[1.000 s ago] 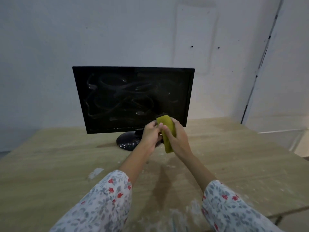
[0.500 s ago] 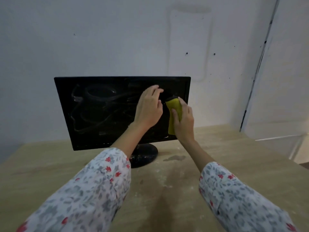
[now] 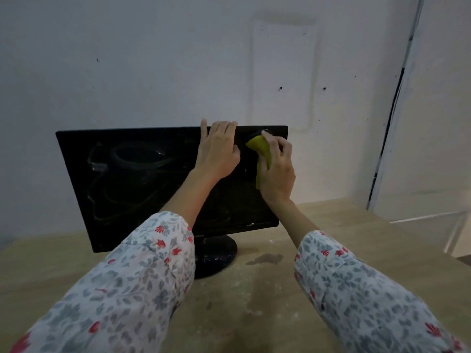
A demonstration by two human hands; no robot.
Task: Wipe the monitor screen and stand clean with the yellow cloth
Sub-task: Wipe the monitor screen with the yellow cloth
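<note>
My right hand [image 3: 276, 171] grips the yellow cloth [image 3: 261, 149] against the monitor [image 3: 132, 179]'s top right corner. My left hand [image 3: 219, 149] hooks its fingers over the top edge

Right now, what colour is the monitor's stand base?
Black, glossy and speckled with pale dust: the stand base, head view.

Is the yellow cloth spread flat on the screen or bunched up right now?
Bunched. The yellow cloth is folded into a wad in the right hand, pressed near the top right corner of the monitor.

Right hand [image 3: 276, 171] presses yellow cloth [image 3: 261, 150] on monitor [image 3: 132, 179]; left hand [image 3: 219, 149] grips its top edge.
</note>
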